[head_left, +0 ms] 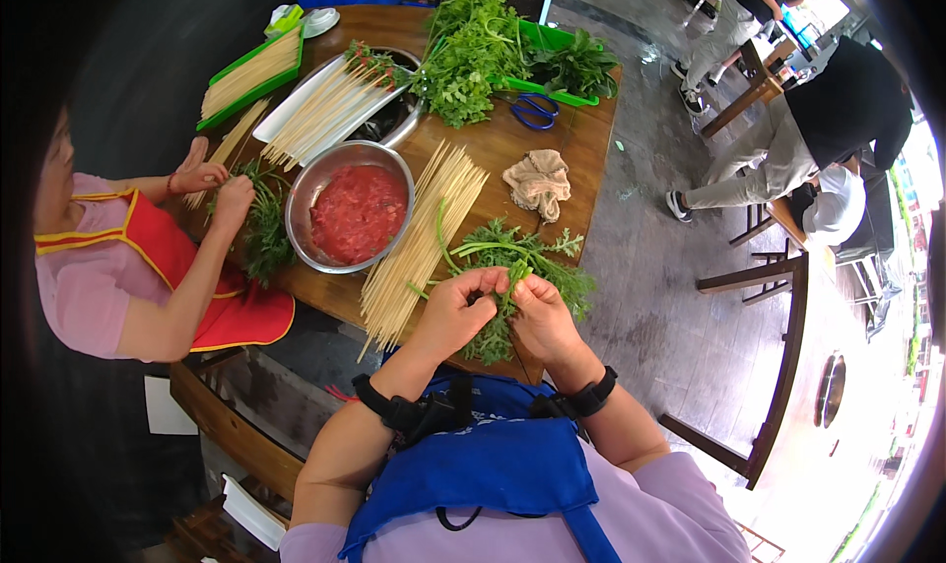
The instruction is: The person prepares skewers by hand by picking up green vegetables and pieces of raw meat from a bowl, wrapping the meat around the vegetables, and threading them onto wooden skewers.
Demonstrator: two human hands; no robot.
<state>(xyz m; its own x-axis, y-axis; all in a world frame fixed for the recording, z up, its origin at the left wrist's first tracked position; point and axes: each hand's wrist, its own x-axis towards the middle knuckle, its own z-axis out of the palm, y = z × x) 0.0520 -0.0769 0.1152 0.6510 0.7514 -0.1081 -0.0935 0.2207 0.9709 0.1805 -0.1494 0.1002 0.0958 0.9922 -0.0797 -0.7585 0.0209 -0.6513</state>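
Between my left hand (460, 308) and my right hand (543, 315), both with fingers closed, is a green leafy stem (519, 271). The two hands nearly meet over a pile of leafy greens (558, 267) at the near edge of the wooden table. Left of the greens lies a wide bundle of bamboo skewers (425, 245). A steel bowl (295, 227) of red sliced meat (358, 216) stands beside the skewers. Behind it a white tray (277, 120) holds skewers threaded with meat and greens.
A co-worker in a red apron (166, 249) handles greens at the left. Farther back are a green basket of skewers (211, 120), bunches of herbs (473, 53), blue-handled scissors (536, 111) and a crumpled cloth (539, 179). Wooden chairs and other people are at the right.
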